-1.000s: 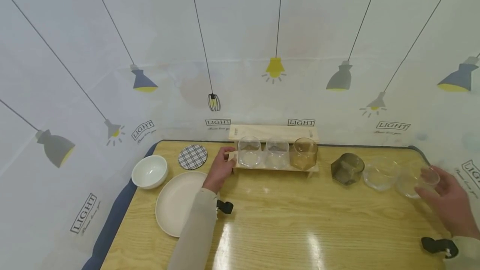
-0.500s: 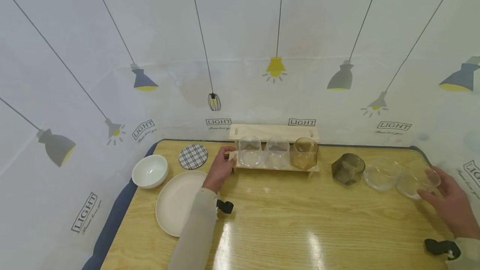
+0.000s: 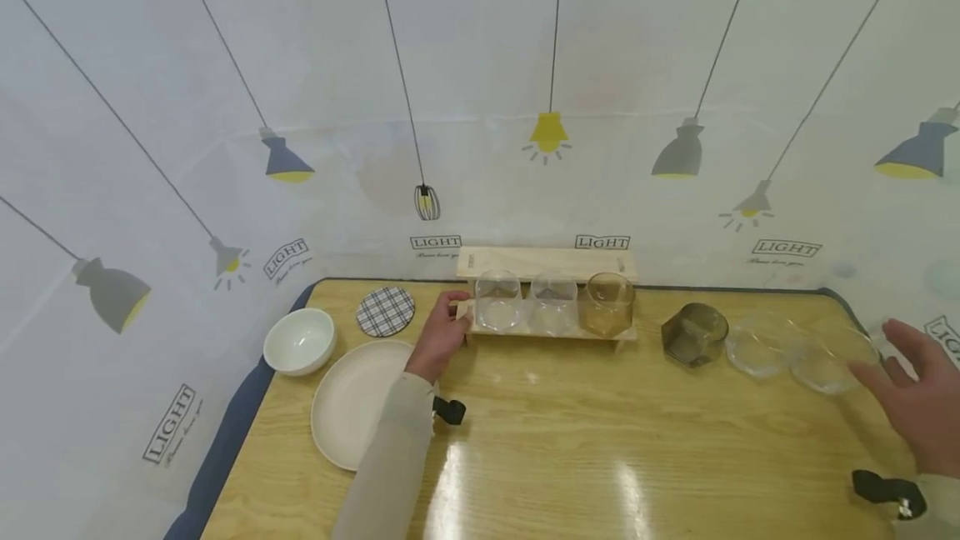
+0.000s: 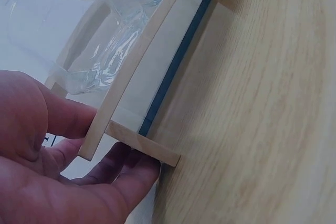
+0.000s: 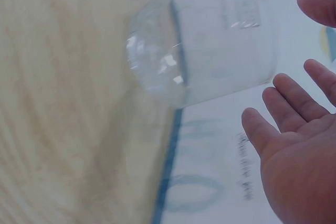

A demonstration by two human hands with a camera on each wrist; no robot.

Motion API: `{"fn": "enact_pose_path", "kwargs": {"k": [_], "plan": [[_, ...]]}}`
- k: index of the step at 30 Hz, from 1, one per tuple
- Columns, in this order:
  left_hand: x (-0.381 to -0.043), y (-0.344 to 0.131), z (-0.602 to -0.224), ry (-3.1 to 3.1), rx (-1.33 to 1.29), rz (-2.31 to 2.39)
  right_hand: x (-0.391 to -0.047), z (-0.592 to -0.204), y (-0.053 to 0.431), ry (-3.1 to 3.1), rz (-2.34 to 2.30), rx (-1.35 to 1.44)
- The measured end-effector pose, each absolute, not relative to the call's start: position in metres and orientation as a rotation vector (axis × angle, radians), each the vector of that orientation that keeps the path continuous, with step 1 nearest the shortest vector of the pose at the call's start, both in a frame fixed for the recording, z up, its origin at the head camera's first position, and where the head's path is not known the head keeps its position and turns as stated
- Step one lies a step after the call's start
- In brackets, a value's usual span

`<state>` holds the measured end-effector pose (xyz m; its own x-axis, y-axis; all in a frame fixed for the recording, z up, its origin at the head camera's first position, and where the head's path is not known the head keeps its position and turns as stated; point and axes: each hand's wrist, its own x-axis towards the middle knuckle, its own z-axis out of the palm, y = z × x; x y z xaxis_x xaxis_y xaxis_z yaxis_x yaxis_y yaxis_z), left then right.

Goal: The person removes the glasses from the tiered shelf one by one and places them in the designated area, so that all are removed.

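Note:
At the back of the table stands a two-step wooden rack [image 3: 547,263], with a clear glass [image 3: 498,302], a second clear glass [image 3: 553,307] and an amber glass [image 3: 607,311] on its lower step. My left hand [image 3: 437,342] grips the left end of this rack; in the left wrist view the thumb lies on the shelf board [image 4: 126,85] and the fingers are around its end leg [image 4: 144,144]. On the right, my right hand [image 3: 921,394] is spread beside the rightmost clear glass [image 5: 205,48], fingers apart from it. That glass stands upright on the table.
A smoky dark glass [image 3: 693,336] and another clear glass [image 3: 757,348] stand in a row left of the rightmost one. On the left are a white bowl [image 3: 300,342], a plaid coaster [image 3: 385,312] and a cream plate [image 3: 352,415], partly under the left forearm.
My right hand has let go of the rightmost clear glass, spread its fingers and drawn back to the right. The left hand keeps its grip on the rack.

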<state>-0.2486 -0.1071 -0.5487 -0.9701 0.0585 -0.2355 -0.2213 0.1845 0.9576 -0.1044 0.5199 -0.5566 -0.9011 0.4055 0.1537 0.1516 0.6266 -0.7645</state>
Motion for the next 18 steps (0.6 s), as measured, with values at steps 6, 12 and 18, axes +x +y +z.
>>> {"fn": "enact_pose_path", "kwargs": {"k": [6,12,18], "plan": [[-0.25,-0.104,-0.549,2.249,-0.173,1.849,-0.123,-0.601,0.566,-2.53,1.034,-0.274],[-0.249,-0.104,-0.546,2.238,-0.164,1.854,-0.109,-0.506,0.458,-2.42,1.003,-0.223],[-0.249,-0.105,-0.546,2.227,-0.171,1.852,-0.119,-0.477,0.411,-2.372,1.086,0.018]]}}
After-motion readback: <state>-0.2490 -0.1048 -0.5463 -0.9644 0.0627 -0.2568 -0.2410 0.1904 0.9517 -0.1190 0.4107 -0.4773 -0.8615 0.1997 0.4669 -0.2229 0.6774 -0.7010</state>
